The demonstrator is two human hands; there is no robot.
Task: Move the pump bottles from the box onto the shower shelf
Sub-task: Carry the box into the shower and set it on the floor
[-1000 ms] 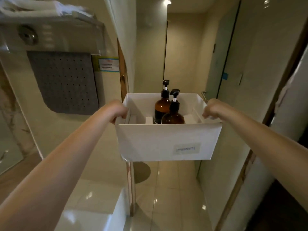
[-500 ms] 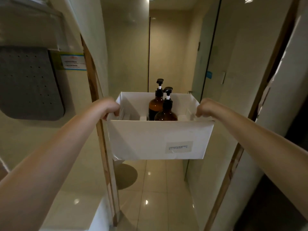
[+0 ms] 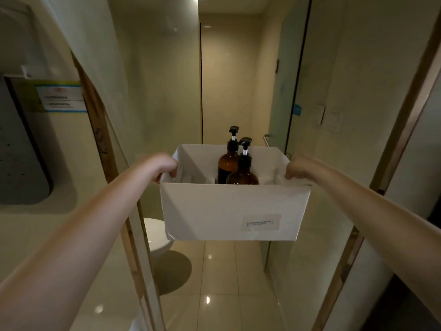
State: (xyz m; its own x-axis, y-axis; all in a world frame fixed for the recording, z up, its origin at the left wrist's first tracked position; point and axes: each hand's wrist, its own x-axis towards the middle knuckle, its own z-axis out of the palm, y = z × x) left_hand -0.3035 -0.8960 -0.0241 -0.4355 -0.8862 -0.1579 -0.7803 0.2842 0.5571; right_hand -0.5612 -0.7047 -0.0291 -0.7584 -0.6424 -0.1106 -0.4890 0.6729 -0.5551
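Note:
I carry a white cardboard box (image 3: pixel 210 211) in front of me at chest height. My left hand (image 3: pixel 164 166) grips its left rim and my right hand (image 3: pixel 296 166) grips its right rim. Two amber pump bottles with black pumps stand upright inside, touching each other: one further back (image 3: pixel 228 161) and one nearer (image 3: pixel 242 174). White dividers partly hide their bases. No shower shelf is in view.
A narrow bathroom passage lies ahead with a glossy tiled floor (image 3: pixel 222 278). A wooden door frame (image 3: pixel 102 149) stands left, with a white toilet (image 3: pixel 155 235) behind it. A glass shower door (image 3: pixel 284 96) and another frame (image 3: pixel 405 130) stand right.
I have walked forward through the doorway with the box. The grey mat and the sign on the left wall slid further left; the toilet came into view.

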